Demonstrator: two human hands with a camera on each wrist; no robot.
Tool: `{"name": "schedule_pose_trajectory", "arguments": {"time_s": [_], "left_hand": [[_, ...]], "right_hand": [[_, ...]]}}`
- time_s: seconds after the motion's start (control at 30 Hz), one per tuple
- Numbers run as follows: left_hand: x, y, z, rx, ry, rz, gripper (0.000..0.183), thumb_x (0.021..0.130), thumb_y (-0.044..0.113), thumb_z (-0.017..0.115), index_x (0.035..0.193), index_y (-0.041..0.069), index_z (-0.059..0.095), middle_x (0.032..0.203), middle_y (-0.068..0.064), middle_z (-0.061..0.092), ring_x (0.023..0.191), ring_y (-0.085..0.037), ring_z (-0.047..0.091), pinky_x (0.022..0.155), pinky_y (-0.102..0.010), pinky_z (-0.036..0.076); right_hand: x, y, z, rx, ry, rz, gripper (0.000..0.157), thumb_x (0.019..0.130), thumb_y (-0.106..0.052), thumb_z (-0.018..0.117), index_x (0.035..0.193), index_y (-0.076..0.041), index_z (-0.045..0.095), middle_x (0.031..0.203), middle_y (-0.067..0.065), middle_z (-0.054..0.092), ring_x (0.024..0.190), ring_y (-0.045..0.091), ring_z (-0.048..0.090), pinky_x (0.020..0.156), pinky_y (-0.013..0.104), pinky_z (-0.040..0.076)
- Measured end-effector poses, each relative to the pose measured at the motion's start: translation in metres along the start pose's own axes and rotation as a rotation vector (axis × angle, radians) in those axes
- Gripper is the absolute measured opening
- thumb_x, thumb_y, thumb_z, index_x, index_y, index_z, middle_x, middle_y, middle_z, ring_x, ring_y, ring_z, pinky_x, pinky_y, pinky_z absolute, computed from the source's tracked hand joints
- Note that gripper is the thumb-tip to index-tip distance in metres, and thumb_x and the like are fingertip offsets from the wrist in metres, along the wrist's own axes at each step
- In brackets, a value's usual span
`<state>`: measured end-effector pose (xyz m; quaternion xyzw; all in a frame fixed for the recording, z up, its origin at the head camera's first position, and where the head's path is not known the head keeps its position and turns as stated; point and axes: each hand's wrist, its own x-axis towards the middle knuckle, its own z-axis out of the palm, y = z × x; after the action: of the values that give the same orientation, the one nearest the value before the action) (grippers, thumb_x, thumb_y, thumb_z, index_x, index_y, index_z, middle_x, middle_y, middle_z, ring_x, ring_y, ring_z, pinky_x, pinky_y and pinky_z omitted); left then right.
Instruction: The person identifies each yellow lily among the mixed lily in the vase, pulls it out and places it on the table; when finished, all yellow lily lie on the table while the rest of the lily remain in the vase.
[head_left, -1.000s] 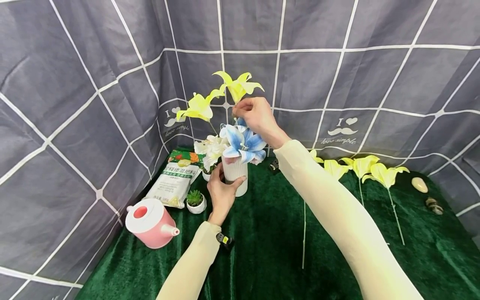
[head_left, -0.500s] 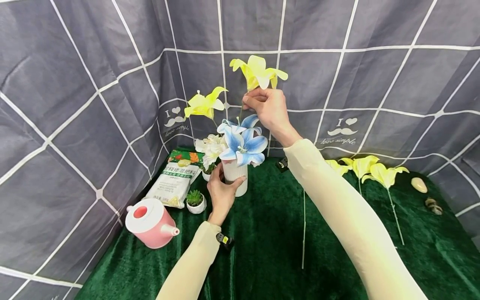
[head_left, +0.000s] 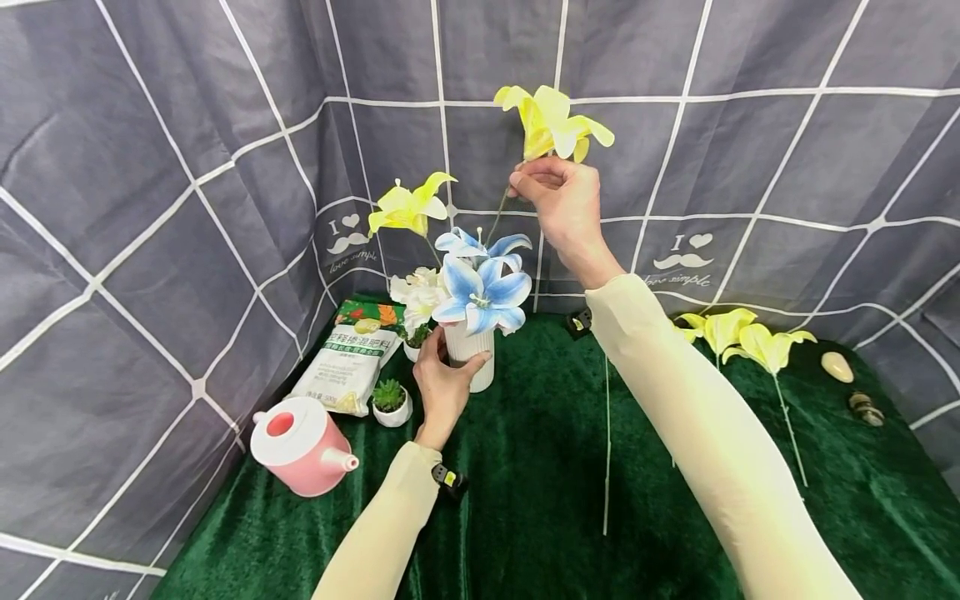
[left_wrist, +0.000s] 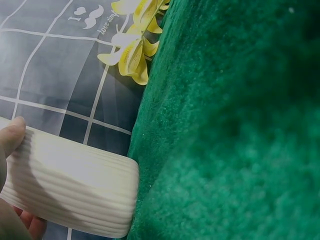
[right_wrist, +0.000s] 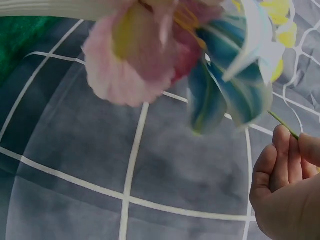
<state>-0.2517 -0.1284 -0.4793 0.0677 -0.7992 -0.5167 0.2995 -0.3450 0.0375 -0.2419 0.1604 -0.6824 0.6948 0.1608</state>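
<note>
My left hand (head_left: 444,387) grips the white ribbed vase (head_left: 482,371), fingers behind it and thumb across its front. The left wrist view shows the thumb on the vase (left_wrist: 85,185) too. Up and to the right, my right hand (head_left: 564,204) pinches a yellow lily (head_left: 546,121) by its stem just under the bloom. Its stem slants down behind the blue lilies (head_left: 483,296); its lower end is hidden. White flowers (head_left: 417,296) and another yellow lily (head_left: 407,208) also stand in the vase. In the right wrist view a pink flower (right_wrist: 130,60) hangs over the rim.
Left of the vase are a pink watering can (head_left: 303,450), a white fertilizer bag (head_left: 345,367) and a small potted succulent (head_left: 392,402). Several yellow lilies (head_left: 771,348) lie at right on the green cloth (head_left: 540,500), near a pale stone (head_left: 836,367). A grey grid curtain (head_left: 622,50) hangs behind.
My right hand has moved up and to the right with the yellow lily, its stem now showing above the blue lilies. The blue blooms have shifted slightly. My left hand stays on the vase.
</note>
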Motion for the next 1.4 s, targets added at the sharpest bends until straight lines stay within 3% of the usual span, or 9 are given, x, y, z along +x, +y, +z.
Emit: {"name": "schedule_pose_trajectory", "arguments": {"time_s": [0.23,0.5,0.7,0.93,1.13,1.23,1.4], "left_hand": [[0.001,-0.001,0.001,0.015,0.005,-0.008,0.082,0.07,0.038,0.093,0.138,0.009,0.058,0.127,-0.016,0.066,0.113,-0.033,0.068,0.095,-0.049,0.058],[0.0,-0.003,-0.001,0.021,0.009,-0.015,0.083,0.07,0.037,0.093,0.139,0.01,0.057,0.129,-0.015,0.065,0.114,-0.032,0.068,0.095,-0.049,0.058],[0.003,-0.003,-0.001,0.036,0.022,-0.011,0.079,0.069,0.037,0.094,0.136,0.011,0.06,0.123,-0.013,0.067,0.111,-0.03,0.069,0.094,-0.047,0.058],[0.001,-0.002,0.0,0.024,-0.015,-0.068,0.082,0.07,0.039,0.093,0.139,0.013,0.057,0.127,-0.012,0.065,0.115,-0.03,0.068,0.097,-0.048,0.057],[0.001,-0.001,0.001,0.016,-0.001,-0.054,0.081,0.069,0.037,0.093,0.137,0.012,0.059,0.13,-0.014,0.065,0.117,-0.031,0.068,0.099,-0.047,0.057],[0.002,-0.001,0.002,0.018,0.004,-0.045,0.08,0.069,0.037,0.094,0.137,0.012,0.059,0.13,-0.014,0.065,0.117,-0.031,0.068,0.099,-0.047,0.057],[0.001,-0.001,0.001,0.028,-0.004,-0.055,0.082,0.069,0.039,0.093,0.138,0.014,0.058,0.127,-0.013,0.065,0.115,-0.031,0.068,0.097,-0.048,0.057]], "right_hand": [[0.006,-0.006,-0.018,0.107,0.056,-0.037,0.004,0.087,-0.005,0.076,0.089,-0.003,0.074,0.074,-0.002,0.074,0.068,0.011,0.072,0.073,0.023,0.057],[0.007,-0.004,-0.033,0.178,0.105,-0.05,0.007,0.085,-0.001,0.077,0.091,0.001,0.074,0.073,0.0,0.075,0.068,0.013,0.073,0.074,0.025,0.059],[0.004,0.01,-0.024,0.182,0.038,-0.029,0.005,0.088,-0.004,0.076,0.089,-0.001,0.071,0.072,-0.001,0.074,0.068,0.015,0.073,0.073,0.026,0.059],[-0.001,0.029,-0.015,0.184,-0.101,0.048,0.003,0.101,-0.009,0.059,0.099,-0.007,0.057,0.083,0.003,0.075,0.075,0.016,0.072,0.074,0.026,0.06],[-0.003,0.034,-0.017,0.079,-0.21,0.085,0.012,0.096,-0.009,0.068,0.103,0.0,0.069,0.088,0.005,0.076,0.083,0.017,0.073,0.078,0.026,0.06],[-0.004,0.033,-0.019,0.04,-0.221,0.082,0.013,0.095,-0.011,0.07,0.103,-0.002,0.073,0.089,0.004,0.077,0.084,0.016,0.073,0.079,0.025,0.06],[-0.003,0.027,-0.025,0.113,-0.153,0.019,0.011,0.092,-0.008,0.073,0.099,0.0,0.073,0.083,0.003,0.075,0.076,0.014,0.071,0.075,0.024,0.06]]}}
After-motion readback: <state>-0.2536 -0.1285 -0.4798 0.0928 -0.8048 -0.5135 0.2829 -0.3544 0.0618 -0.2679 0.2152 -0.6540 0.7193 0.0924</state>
